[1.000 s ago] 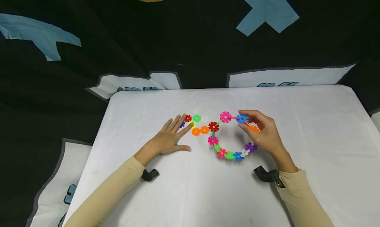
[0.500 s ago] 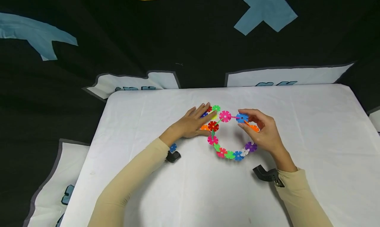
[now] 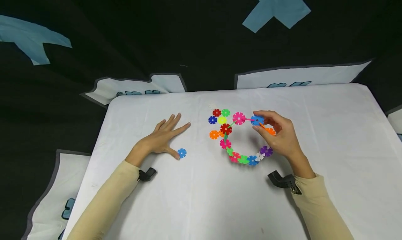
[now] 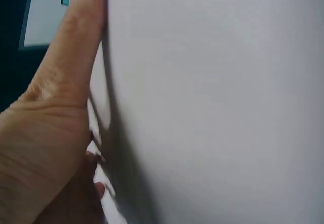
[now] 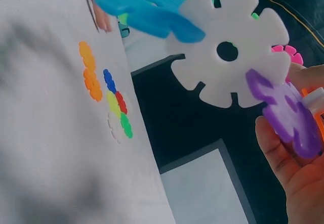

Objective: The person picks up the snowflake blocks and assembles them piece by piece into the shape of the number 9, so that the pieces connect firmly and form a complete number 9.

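My right hand (image 3: 279, 130) pinches a blue notched disc (image 3: 257, 120), part of a ring of colourful interlocking flower discs (image 3: 235, 157). The ring is raised above the table at its right side, its shadow falling below. In the right wrist view, a white disc (image 5: 202, 64) and a purple disc (image 5: 291, 113) of the ring show large beside the fingers. My left hand (image 3: 161, 137) is spread over the table at the left, holding nothing. Beside its thumb tip lies a loose blue disc (image 3: 181, 153). The left wrist view shows the thumb (image 4: 71, 52) above the white cloth.
Loose discs lie just left of the ring: a dark blue disc (image 3: 212, 120), a red disc (image 3: 216, 112), a green disc (image 3: 225, 112), a yellow disc (image 3: 222, 120) and orange ones (image 3: 214, 134). White cloth covers the table (image 3: 201, 198); a black curtain (image 3: 188, 41) hangs behind.
The left hand swept right, sliding the loose discs up beside the ring, then moved back left without them. The right hand keeps its pinch on the ring, nearly still.
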Demonstrator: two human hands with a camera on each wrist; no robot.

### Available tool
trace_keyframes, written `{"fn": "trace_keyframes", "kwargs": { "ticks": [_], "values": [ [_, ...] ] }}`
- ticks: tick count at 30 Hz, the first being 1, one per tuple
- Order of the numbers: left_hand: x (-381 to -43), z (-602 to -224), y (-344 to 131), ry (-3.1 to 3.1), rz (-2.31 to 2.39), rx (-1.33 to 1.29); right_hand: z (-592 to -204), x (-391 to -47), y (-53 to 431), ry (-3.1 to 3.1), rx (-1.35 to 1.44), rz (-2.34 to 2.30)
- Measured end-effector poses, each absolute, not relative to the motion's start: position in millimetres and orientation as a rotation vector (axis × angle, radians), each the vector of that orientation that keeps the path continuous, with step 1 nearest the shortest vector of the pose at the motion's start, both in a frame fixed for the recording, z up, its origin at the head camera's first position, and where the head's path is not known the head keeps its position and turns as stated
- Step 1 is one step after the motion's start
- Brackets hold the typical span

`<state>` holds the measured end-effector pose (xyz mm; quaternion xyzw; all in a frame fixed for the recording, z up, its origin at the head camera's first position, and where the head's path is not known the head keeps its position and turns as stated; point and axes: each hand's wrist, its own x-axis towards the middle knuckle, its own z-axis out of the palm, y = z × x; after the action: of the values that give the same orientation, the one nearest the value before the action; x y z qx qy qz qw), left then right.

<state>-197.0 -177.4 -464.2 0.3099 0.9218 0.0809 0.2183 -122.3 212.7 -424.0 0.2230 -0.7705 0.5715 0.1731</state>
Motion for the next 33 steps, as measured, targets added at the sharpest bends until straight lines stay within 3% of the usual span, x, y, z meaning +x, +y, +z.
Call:
{"fn": "trace_keyframes", "kwargs": {
  "ticks": [14,19,29,33],
  "values": [
    [-245,-467,-57,2.517,0.139,1.045,-429,-115,207,-2.210,0.616,1.620],
    [-237,-457,-66,2.559,0.313,1.040,-430,-119,201,-2.225,0.637,1.617],
    [-190,-437,-89,2.257,1.227,1.003,-443,-125,178,-2.238,0.621,1.546],
    [-177,-440,-90,2.124,1.410,0.858,-448,-122,168,-2.198,0.559,1.485]
  ]
}}
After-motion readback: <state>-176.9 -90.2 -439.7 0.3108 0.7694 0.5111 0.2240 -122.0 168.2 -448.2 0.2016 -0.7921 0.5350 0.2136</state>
